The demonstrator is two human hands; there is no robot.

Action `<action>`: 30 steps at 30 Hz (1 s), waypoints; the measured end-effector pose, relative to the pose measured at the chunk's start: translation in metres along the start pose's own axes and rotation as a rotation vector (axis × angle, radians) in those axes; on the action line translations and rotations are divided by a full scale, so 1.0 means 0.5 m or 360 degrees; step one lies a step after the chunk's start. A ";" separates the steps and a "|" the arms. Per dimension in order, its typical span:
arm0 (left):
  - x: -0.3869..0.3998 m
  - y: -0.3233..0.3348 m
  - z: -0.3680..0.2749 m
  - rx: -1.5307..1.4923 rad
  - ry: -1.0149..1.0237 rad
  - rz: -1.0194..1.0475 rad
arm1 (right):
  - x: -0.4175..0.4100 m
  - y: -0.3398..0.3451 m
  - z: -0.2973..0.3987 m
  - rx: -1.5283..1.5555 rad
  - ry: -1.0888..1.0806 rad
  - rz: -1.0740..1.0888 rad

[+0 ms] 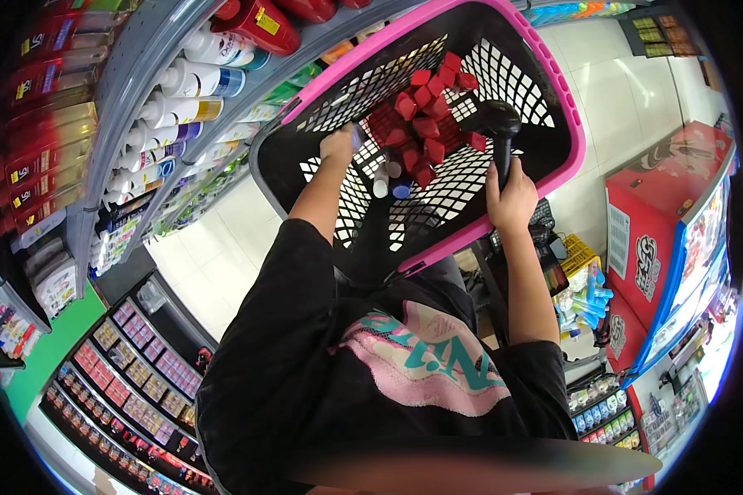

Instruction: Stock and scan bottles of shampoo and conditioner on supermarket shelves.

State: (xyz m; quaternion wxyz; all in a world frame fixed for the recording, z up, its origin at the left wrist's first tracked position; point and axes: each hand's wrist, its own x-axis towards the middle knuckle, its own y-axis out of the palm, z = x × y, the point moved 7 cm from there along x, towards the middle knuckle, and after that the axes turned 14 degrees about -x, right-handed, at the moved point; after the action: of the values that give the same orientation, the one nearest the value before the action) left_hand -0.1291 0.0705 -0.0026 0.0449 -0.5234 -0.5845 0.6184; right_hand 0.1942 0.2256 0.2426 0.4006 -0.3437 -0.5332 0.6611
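A large black plastic shopping basket (pixel 548 68) with a pink rim is in front of my body. My right hand (pixel 512 201) grips the handle of a black handheld barcode scanner (pixel 501 117), its head over the basket's right part. Inside the basket, my left hand (pixel 337 147) holds a small bluish item (pixel 356 137), blurred and partly hidden by the fingers. Several red faceted packages (pixel 426 128) lie heaped on the mesh bottom. Closer to me are a small white-capped cylinder (pixel 381 187) and a blue-capped cylinder (pixel 401 189), with a greyish one beside them.
Shelves of white pump bottles (pixel 204 79) and red bottles (pixel 257 25) rise close on the left. A tiered display rack (pixel 130 371) is at lower left. To the right are a red chest freezer (pixel 641 247), a yellow crate (pixel 577 253) and a black keyboard (pixel 542 213).
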 end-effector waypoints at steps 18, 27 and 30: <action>-0.344 -0.483 -0.076 -0.0510 0.0217 -0.0613 | -0.007 0.019 -0.007 -0.0133 0.0006 0.0024; -0.811 -0.767 0.179 -0.1615 0.0505 -0.1816 | -0.015 0.027 -0.022 -0.0092 0.0064 0.0069; -0.971 -0.815 0.289 -0.1568 0.0747 -0.2488 | -0.008 0.054 -0.042 -0.0186 0.0028 -0.0028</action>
State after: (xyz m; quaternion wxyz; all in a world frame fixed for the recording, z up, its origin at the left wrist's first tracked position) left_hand -0.2392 -0.2239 0.5666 0.3363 -0.0554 -0.9398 -0.0233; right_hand 0.2103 0.2279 0.2123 0.3903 -0.3675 -0.5703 0.6224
